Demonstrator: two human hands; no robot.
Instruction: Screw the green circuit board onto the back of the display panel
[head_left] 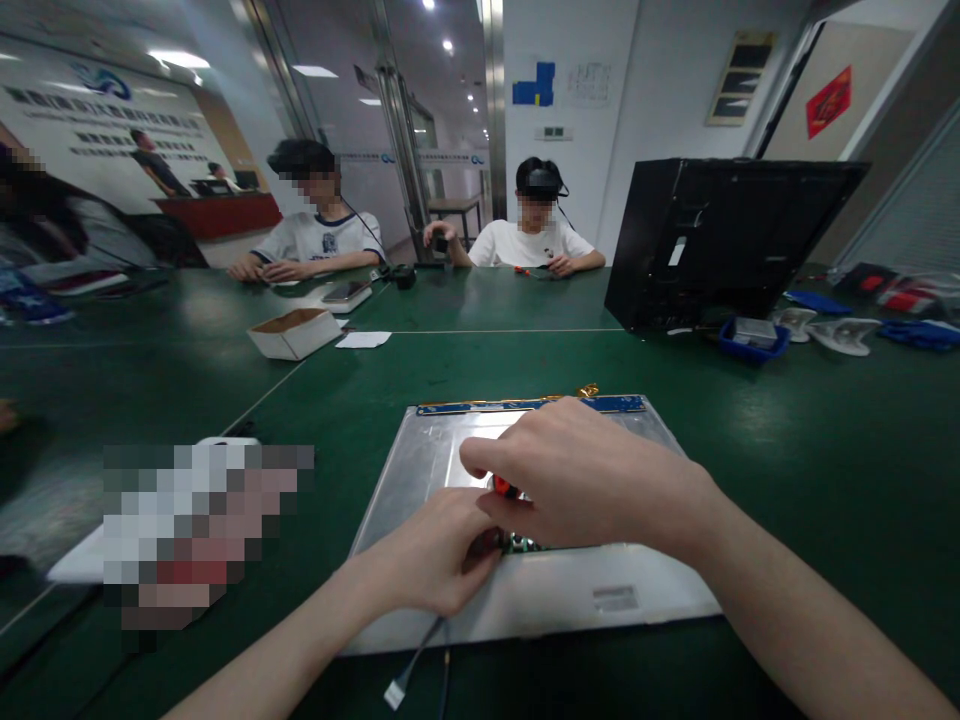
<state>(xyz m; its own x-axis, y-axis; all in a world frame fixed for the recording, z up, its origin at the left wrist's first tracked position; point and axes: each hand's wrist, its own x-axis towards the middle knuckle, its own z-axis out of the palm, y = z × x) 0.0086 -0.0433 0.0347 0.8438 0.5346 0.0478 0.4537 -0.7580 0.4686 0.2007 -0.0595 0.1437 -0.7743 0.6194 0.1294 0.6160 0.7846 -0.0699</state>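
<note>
Flat in front of me lies a silvery metal-backed display panel [660,590], with a narrow blue circuit strip [450,408] along its far edge. My right hand [585,470] is closed over the panel's middle around a red-and-black handle [507,487], seemingly a screwdriver's; its tip is hidden. Just left of it, my left hand [442,550] has its fingers drawn together low at a green circuit board [525,544]. Whatever those fingers pinch is hidden. A dark cable with a white connector [394,694] hangs out over the panel's near edge.
A large black monitor-like casing [720,240] stands at the back right beside a blue tray [753,342]. An open cardboard box [294,335] sits back left. A pixelated object [202,540] lies left of the panel. Two people sit across the green table [465,365].
</note>
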